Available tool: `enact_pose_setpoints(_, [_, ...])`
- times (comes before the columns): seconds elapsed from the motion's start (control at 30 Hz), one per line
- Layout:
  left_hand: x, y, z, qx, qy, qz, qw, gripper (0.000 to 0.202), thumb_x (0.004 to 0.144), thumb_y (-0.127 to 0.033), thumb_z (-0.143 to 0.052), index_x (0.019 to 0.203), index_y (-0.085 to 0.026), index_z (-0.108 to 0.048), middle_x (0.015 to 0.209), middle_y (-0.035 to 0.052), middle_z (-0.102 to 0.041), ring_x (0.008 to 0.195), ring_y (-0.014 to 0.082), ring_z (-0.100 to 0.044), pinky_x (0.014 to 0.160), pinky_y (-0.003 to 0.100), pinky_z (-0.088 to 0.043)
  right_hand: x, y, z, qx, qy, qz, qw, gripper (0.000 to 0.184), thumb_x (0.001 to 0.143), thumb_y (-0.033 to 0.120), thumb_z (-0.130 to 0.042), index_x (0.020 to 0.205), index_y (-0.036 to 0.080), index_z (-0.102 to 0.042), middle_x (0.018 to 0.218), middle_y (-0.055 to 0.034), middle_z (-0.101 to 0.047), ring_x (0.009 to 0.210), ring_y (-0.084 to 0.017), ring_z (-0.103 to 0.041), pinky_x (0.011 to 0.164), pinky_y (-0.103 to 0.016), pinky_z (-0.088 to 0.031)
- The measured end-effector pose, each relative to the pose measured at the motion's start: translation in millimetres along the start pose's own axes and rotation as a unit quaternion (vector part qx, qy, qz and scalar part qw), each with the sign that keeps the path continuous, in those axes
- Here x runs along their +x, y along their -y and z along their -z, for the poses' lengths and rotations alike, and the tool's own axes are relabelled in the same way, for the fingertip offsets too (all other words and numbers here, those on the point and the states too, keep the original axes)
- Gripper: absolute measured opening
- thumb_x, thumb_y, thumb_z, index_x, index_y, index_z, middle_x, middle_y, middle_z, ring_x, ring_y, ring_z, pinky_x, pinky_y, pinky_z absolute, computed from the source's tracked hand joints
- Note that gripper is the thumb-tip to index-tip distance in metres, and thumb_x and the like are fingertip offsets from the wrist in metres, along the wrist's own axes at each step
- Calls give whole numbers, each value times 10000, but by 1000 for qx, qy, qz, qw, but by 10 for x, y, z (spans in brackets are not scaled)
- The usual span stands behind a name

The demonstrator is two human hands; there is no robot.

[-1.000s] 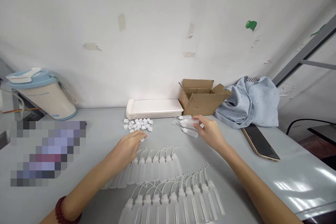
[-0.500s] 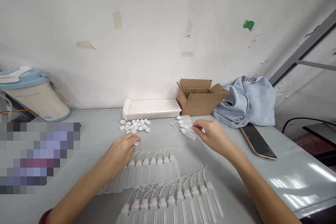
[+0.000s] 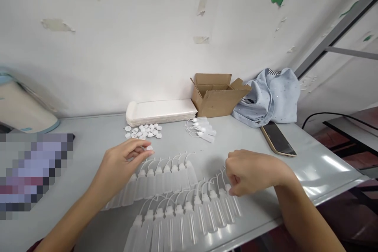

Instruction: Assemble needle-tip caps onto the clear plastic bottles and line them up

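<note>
Two rows of small translucent bottles with tethered caps lie side by side on the grey table, a far row (image 3: 165, 175) and a near row (image 3: 180, 220). My left hand (image 3: 119, 163) hovers at the far row's left end, with its thumb and forefinger pinched on a small white cap (image 3: 149, 148). My right hand (image 3: 251, 171) is curled closed over the right end of the near row; what its fingers hold is hidden. A heap of loose white caps (image 3: 143, 130) and a small pile of bottles (image 3: 203, 130) lie further back.
Against the wall stand a stack of white trays (image 3: 161, 111), an open cardboard box (image 3: 215, 94) and a blue cloth bag (image 3: 265, 100). A dark phone (image 3: 277, 138) lies right of the bottles. A white bucket (image 3: 20, 110) is at far left. The table's edge (image 3: 325, 197) runs close on the right.
My right hand left the small bottle pile and came back toward me onto the near row, closing. My left hand drew back slightly with a cap. The camera tilted down and right.
</note>
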State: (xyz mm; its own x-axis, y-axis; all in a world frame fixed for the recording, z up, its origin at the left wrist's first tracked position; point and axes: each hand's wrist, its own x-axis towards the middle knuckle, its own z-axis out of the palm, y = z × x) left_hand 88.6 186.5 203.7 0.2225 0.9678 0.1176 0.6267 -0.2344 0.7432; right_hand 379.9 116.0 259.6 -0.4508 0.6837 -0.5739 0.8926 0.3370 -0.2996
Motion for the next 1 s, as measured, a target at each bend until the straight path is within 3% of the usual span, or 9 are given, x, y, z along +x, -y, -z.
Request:
enact_pose_setpoints(0.13, [-40,-13,2,21,5,-28,999,315,763,-530,-593,859,-241,-671,721,7,-676,636,173,-620,570,239,-498,51,76,-76,-48,-17,-33,998,437,551,110,-574,336,183,-201,361,81,-155,420,-83,-194,474,-267,-179])
enact_pose_setpoints(0.3, [-48,50,5,50,-18,-71,996,297,779,-544,-579,857,-269,-662,691,-15,-661,600,164,-596,556,236,-474,111,5,-146,-35,-88,-23,995,474,512,64,-602,340,174,-174,340,73,-180,387,-82,-227,435,-250,-180])
enact_pose_setpoints(0.43, [-57,51,-26,67,-5,-80,995,285,795,-534,-567,859,-274,-663,677,-26,-644,556,151,-565,532,236,-452,120,-116,-152,-31,-116,-38,992,428,505,62,-608,344,180,-229,362,61,-252,395,-84,-251,414,-240,-197])
enact_pose_setpoints(0.57, [-111,-56,-66,58,0,-83,995,285,801,-526,-570,825,-259,-668,720,-12,-652,582,152,-558,519,230,-447,84,-184,-55,-30,-141,-59,988,302,568,91,-608,391,187,-384,413,30,-409,457,-116,-387,434,-242,-243])
enact_pose_setpoints(0.67, [-167,-135,-104,27,21,-70,997,277,801,-513,-583,804,-249,-668,770,0,-666,643,162,-583,483,212,-444,80,-169,38,44,-213,-15,976,208,703,135,-580,506,184,-536,476,23,-531,485,-113,-465,474,-237,-324])
enact_pose_setpoints(0.83, [-234,-168,-159,-32,91,-50,994,234,824,-461,-590,847,-240,-664,856,5,-685,748,167,-632,606,224,-520,298,-56,-17,136,-378,101,910,147,846,238,-542,762,166,-638,651,-4,-642,584,-112,-553,602,-225,-439])
enact_pose_setpoints(1.0, [-237,-146,-162,-72,109,-47,990,208,831,-425,-588,856,-230,-655,865,13,-683,760,167,-645,646,244,-552,555,-62,-163,67,-401,85,910,171,872,252,-506,852,147,-641,704,-51,-673,619,-150,-602,585,-250,-441])
